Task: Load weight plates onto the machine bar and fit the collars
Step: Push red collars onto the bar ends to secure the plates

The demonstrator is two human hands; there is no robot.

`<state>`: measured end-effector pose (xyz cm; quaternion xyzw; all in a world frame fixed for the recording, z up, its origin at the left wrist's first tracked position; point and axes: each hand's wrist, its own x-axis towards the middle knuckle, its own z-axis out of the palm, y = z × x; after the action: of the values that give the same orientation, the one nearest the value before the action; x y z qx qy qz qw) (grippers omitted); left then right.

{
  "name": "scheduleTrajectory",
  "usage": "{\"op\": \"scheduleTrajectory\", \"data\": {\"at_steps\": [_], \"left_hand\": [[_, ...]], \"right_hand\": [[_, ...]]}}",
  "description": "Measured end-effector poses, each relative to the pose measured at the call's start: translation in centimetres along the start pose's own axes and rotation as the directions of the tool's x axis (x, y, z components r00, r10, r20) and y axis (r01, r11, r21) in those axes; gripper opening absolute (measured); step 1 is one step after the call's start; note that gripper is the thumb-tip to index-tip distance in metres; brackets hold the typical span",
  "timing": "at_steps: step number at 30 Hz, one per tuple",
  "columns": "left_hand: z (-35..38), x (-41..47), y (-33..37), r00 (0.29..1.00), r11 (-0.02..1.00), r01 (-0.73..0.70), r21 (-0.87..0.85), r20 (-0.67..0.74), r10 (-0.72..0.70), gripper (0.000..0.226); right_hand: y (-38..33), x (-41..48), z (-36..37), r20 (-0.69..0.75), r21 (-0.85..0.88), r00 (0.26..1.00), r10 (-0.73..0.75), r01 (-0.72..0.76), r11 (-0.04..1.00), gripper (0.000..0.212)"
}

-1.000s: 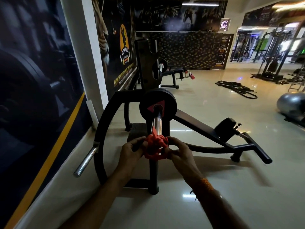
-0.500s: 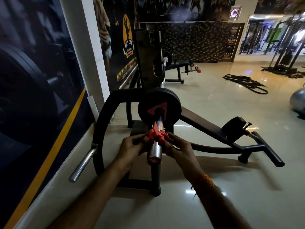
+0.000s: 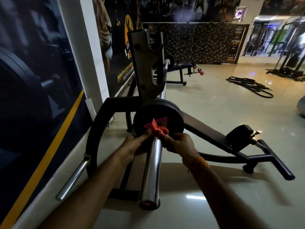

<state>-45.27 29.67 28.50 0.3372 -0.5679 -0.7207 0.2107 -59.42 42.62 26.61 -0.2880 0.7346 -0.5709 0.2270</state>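
A chrome bar sleeve [image 3: 152, 164] points toward me from the black machine. Black weight plates [image 3: 171, 114] with a red triangle mark sit on it at its far end. A red collar [image 3: 157, 129] rings the sleeve close against the front plate. My left hand [image 3: 133, 146] grips the collar from the left and my right hand [image 3: 179, 143] grips it from the right. The sleeve's near end [image 3: 149, 203] is bare.
The machine's curved black frame [image 3: 97, 128] and a chrome side peg [image 3: 72, 179] stand by the postered wall on the left. A black pad [image 3: 239, 137] and floor legs extend right. Battle ropes [image 3: 249, 85] and a bench [image 3: 181, 66] lie farther off.
The red collar, held in both hands, has slid along the sleeve from its near end up to the front plate. I have moved closer to the machine.
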Motion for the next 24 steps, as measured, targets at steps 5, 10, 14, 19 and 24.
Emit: {"op": "scheduleTrajectory", "data": {"at_steps": [5, 10, 14, 19, 24], "left_hand": [[0.2, 3.7, 0.0, 0.999, 0.999, 0.028, -0.021, 0.029, -0.027, 0.056], [-0.9, 5.2, -0.2, 0.981, 0.998, 0.035, -0.042, 0.19, -0.027, 0.056], [-0.9, 5.8, -0.1, 0.976, 0.995, 0.077, -0.067, 0.208, -0.062, 0.033], [-1.3, 6.0, -0.3, 0.97, 0.997, 0.05, -0.054, 0.24, -0.035, 0.04], [-1.6, 6.0, -0.3, 0.952, 0.997, 0.044, -0.065, 0.304, -0.022, 0.053]], "right_hand": [[-1.6, 3.1, -0.2, -0.083, -0.097, 0.996, 0.037, -0.045, 0.994, 0.026], [-2.9, 3.1, -0.3, -0.078, -0.132, 0.994, 0.071, -0.081, 0.988, 0.019], [-4.9, 2.5, 0.2, 0.07, 0.039, 0.991, 0.118, -0.121, 0.992, 0.038], [-8.5, 2.9, 1.2, 0.134, -0.33, 0.963, 0.235, -0.18, 0.926, 0.08], [-9.6, 3.8, 2.3, 0.033, -0.279, 0.934, 0.355, -0.332, 0.901, 0.071]]}}
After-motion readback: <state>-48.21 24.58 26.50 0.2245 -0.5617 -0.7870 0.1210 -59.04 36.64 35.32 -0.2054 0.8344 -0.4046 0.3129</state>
